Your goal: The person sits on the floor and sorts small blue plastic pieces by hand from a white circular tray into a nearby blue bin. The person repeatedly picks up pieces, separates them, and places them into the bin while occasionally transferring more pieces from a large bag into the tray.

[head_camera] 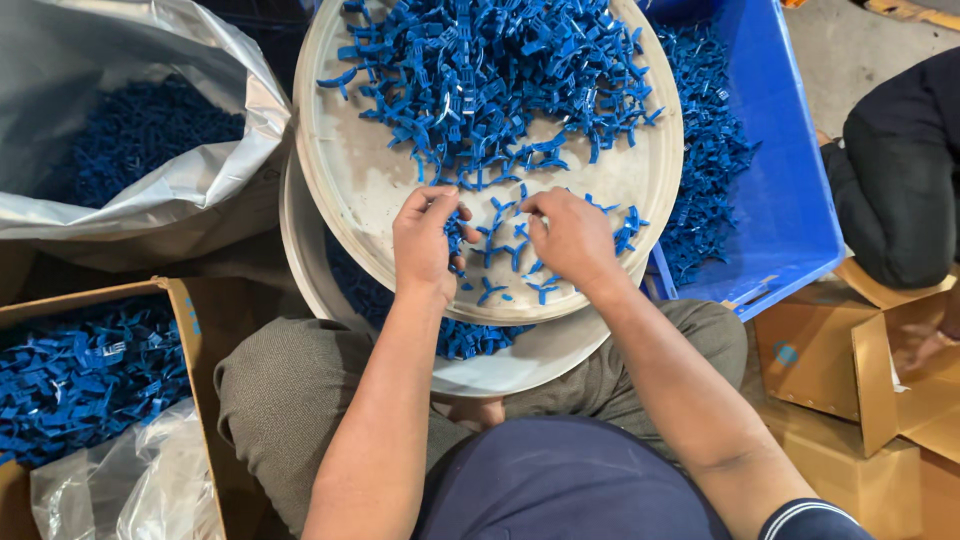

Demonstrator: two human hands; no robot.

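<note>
Fingers of the left hand point(425, 243) curl around a bunch of small blue plastic pieces point(455, 238), partly hiding them; the right hand point(572, 238) seems to pinch one at its fingertips, mid-frame on the round tray point(350, 180). Blue crate point(790, 200) upper right, silver bag point(150, 60) upper left, cardboard box point(195, 320) lower left.

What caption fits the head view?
Two hands, left hand and right hand, sorting blue plastic pieces on a round tray.

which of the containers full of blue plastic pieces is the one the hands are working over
The round white tray in the middle: both the left hand and right hand rest on it, unlike the silver bag, cardboard box and blue crate.
</note>
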